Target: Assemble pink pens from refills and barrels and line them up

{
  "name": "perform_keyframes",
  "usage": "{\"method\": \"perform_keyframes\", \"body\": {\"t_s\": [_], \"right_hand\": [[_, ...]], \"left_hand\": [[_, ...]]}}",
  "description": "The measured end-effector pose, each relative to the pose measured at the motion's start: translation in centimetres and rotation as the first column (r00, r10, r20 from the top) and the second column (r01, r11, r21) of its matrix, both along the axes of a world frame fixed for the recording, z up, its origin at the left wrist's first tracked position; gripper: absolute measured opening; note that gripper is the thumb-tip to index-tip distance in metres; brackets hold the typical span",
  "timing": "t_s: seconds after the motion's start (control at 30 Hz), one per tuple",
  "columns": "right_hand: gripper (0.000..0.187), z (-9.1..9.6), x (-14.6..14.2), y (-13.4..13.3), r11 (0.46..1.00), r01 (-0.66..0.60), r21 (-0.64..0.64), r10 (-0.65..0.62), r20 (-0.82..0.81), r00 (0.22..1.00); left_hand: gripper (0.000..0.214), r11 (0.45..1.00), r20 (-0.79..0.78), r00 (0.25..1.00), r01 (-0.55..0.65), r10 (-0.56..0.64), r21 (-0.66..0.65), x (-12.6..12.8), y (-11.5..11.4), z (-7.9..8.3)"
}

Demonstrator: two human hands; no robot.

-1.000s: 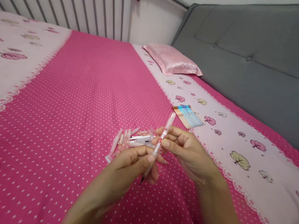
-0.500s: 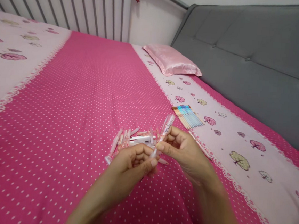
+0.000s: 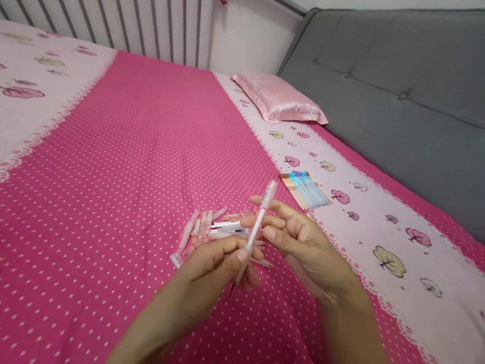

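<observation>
Pens (image 3: 206,224) of pale pink and white plastic lie heaped on pink polka-dotted bedding (image 3: 121,154). At their three o'clock, the left hand (image 3: 220,265) has its grip pinching a slim white pen (image 3: 257,224), top toward one o'clock, dark markings unreadable. The right hand (image 3: 305,244) spreads its grip beside and behind it, contact unclear; toward two o'clock lie slender blue-and-tan sticks (image 3: 306,191), in a flat row.

The pen (image 3: 256,227) is coloured white and pale pink. Beneath it, the bedspread (image 3: 144,139) is dotted white on magenta, with 2 pale bands (image 3: 413,270) tree-printed; beyond it, the pillow (image 3: 278,94) is coloured pink.
</observation>
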State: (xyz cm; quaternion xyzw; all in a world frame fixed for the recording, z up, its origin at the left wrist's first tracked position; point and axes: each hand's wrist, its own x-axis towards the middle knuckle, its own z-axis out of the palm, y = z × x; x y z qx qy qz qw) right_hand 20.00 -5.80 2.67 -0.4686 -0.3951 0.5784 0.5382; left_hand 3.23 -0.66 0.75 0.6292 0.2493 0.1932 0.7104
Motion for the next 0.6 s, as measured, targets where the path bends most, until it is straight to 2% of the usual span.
{"method": "perform_keyframes", "body": {"t_s": [0.23,0.4,0.6], "right_hand": [[0.038,-0.58,-0.05,0.17,0.998,0.05,-0.029,-0.05,0.01,0.999],[0.036,-0.32,-0.19,0.11,0.994,0.091,-0.055,-0.085,0.087,0.993],[0.034,-0.26,-0.58,0.17,0.992,0.124,-0.027,-0.119,0.145,0.982]], "left_hand": [[0.03,1.0,0.001,1.0,0.025,-0.025,0.016,0.0,0.02,0.06],[0.029,0.999,-0.017,0.999,0.039,-0.038,0.022,-0.01,0.08,0.12],[0.029,0.998,-0.026,0.998,0.057,-0.056,0.021,-0.18,0.0,0.01]]}}
